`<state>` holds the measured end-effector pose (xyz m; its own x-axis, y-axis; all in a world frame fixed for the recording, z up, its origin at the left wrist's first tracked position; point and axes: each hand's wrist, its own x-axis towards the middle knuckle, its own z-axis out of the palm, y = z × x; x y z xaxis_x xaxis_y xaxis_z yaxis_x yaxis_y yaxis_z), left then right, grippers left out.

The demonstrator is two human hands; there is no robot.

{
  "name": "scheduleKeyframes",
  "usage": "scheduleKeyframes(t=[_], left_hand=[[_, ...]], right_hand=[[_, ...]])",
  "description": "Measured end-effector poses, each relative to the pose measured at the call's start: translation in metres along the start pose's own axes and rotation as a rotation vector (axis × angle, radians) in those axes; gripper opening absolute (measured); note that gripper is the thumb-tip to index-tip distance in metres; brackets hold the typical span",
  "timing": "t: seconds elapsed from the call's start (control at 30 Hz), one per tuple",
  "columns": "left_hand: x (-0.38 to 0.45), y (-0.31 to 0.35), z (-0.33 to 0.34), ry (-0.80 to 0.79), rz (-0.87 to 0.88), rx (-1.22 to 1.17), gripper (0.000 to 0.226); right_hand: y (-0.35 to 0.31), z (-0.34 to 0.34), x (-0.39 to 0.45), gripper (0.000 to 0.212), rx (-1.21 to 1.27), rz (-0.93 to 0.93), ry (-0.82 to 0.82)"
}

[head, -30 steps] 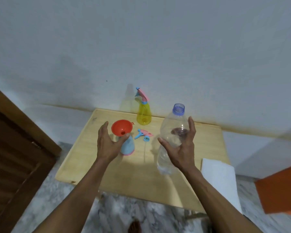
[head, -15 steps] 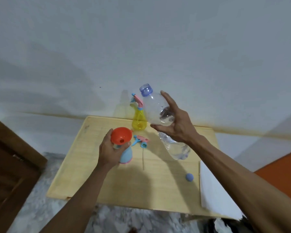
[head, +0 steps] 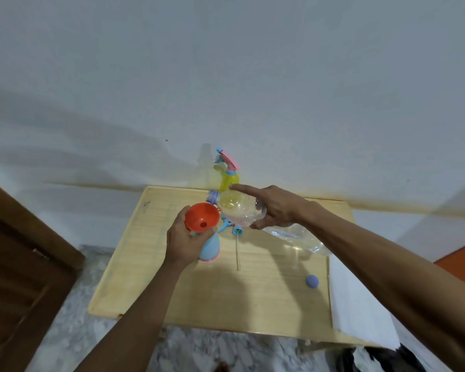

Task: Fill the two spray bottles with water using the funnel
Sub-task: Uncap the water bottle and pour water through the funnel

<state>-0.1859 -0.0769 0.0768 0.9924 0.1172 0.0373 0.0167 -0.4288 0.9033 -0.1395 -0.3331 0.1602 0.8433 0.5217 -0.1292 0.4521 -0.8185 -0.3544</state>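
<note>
Water bottle [head: 242, 212] tipped almost level at frame centre, clamped in right hand [head: 277, 208], mouth aimed left just above orange funnel [head: 202, 217] seated in blue spray bottle [head: 210, 247] (gripped by left hand [head: 184, 241]); yellow spray bottle [head: 228, 178] waiting behind.

orange funnel [head: 202, 217] sits in the blue spray bottle [head: 210, 248]; capped yellow spray bottle [head: 228, 178] stands behind.
</note>
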Motion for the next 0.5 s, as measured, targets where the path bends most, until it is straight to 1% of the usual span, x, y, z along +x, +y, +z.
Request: scheduleKeyframes(t=[0.17, 0.5], left_hand=[[0.002, 0.000, -0.002, -0.018, -0.003, 0.002, 0.081], [0.001, 0.006, -0.007, -0.037, 0.008, 0.019, 0.078]], right_hand=[[0.004, -0.002, 0.003, 0.106, -0.089, 0.033, -0.053], [0.007, 0.004, 0.011, 0.109, -0.220, 0.071, -0.094]])
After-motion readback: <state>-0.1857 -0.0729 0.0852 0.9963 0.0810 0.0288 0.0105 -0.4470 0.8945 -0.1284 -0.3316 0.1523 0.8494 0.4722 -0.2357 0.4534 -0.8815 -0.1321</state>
